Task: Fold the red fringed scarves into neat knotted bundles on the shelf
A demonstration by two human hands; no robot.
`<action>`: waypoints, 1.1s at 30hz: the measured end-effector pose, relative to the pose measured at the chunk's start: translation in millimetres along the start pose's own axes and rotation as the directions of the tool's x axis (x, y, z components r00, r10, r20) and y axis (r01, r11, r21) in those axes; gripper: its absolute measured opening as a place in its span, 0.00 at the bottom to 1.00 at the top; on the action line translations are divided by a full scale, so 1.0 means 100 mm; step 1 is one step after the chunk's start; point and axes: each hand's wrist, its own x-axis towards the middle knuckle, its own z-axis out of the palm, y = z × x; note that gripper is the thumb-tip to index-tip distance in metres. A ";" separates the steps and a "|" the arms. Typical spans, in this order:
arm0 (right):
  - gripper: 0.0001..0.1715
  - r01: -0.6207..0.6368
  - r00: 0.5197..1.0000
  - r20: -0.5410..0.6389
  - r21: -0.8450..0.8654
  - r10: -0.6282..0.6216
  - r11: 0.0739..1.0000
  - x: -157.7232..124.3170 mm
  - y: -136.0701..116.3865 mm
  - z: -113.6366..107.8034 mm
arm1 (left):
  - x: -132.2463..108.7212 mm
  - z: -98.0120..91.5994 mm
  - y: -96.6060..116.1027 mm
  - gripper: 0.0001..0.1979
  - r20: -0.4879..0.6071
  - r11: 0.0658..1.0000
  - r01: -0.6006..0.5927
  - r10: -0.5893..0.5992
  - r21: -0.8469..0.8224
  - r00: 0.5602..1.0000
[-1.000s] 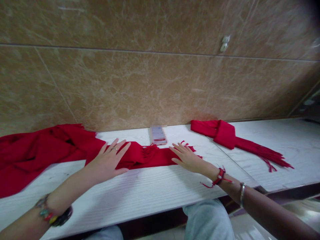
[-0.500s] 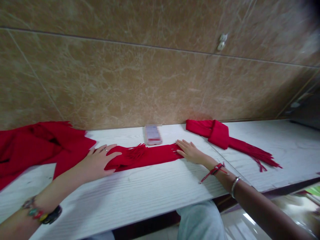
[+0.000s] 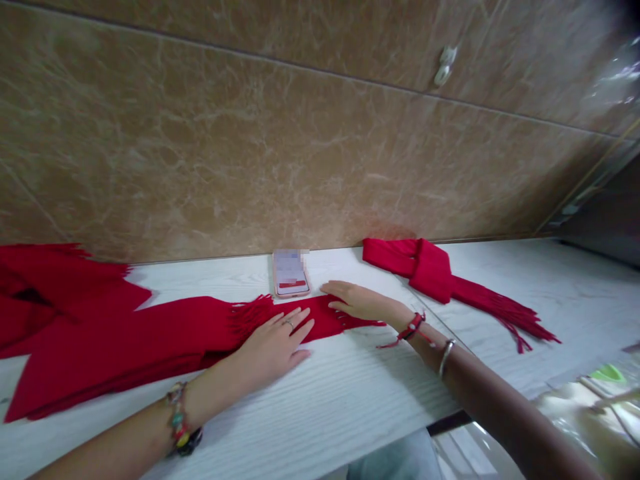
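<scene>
A long red scarf (image 3: pixel 170 333) with fringed ends lies stretched along the white table, one fringe resting partway along its length. My left hand (image 3: pixel 280 340) is flat on the scarf just right of that fringe, fingers spread and pointing right. Near the scarf's right fringed end rests my right hand (image 3: pixel 360 302), palm down with its fingers extended to the left. Neither hand grips the cloth. Some of the right fringe shows beneath my right wrist.
A phone (image 3: pixel 291 275) lies face up behind the scarf. To the right is a second red scarf (image 3: pixel 433 270), folded and knotted, its fringe trailing right. Bunched red cloth (image 3: pixel 65 280) covers the far left. A brown marbled wall (image 3: pixel 300 147) rises along the table's back edge (image 3: pixel 240 259).
My left hand has slid right along the scarf, past the inner fringe, which now lies left of it. My right hand has shifted slightly left. The view has turned slightly.
</scene>
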 end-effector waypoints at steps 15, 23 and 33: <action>0.13 0.057 0.998 -0.025 0.062 -0.056 0.996 -0.19 0.14 -0.23 | -0.02 0.05 -0.07 0.11 -0.161 0.994 -0.009 0.028 0.112 0.987; 0.12 0.318 0.948 0.019 -0.011 -0.318 0.948 -0.12 -0.24 -0.10 | -0.05 0.04 -0.04 0.07 -0.211 0.982 -0.046 0.086 0.184 0.974; 0.13 0.350 0.935 0.044 0.036 -0.351 0.936 -0.16 -0.25 -0.18 | -0.03 0.04 -0.03 0.06 -0.173 0.997 -0.072 0.066 -0.026 0.983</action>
